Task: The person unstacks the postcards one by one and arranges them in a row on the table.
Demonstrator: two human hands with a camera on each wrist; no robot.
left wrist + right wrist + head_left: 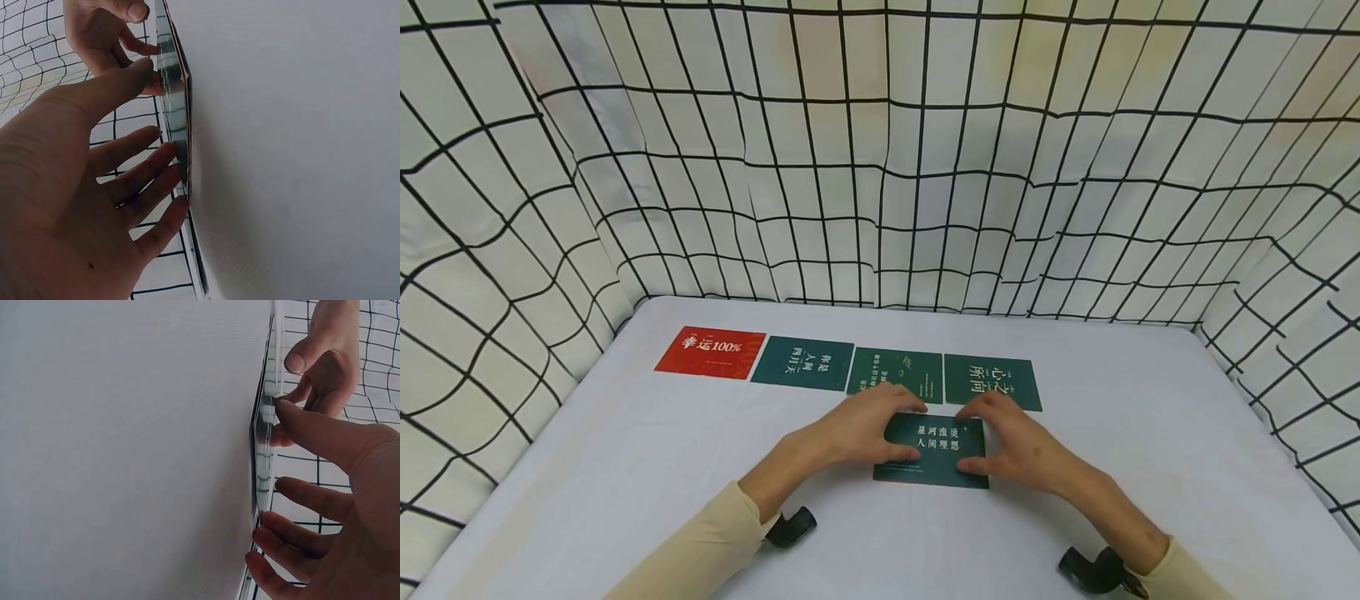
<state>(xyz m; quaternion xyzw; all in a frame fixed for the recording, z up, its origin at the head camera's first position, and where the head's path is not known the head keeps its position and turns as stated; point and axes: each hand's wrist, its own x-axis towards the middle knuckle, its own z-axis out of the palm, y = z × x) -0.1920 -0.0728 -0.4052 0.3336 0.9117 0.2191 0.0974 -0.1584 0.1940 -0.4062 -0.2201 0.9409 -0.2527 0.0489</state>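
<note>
A dark green card (936,469) with white Chinese writing lies in front of me on the white table, a red edge showing beneath its lower left side. Seen edge-on in the left wrist view, the cards (178,106) look like a thin layered stack. My left hand (865,425) is at its left side, thumb tip over the face and loosely spread fingers at the edge. On the opposite side, my right hand (1018,446) mirrors this, its thumb over the lower right corner. Both hands' fingers look fairly straight, touching or nearly touching the cards.
Behind the hands runs a row of cards: a red card (711,354) at the left, then a green card (802,364), another green card (928,371) partly covered by my left hand, and a green card (1018,379). A black-grid white curtain (880,200) surrounds the table (587,467).
</note>
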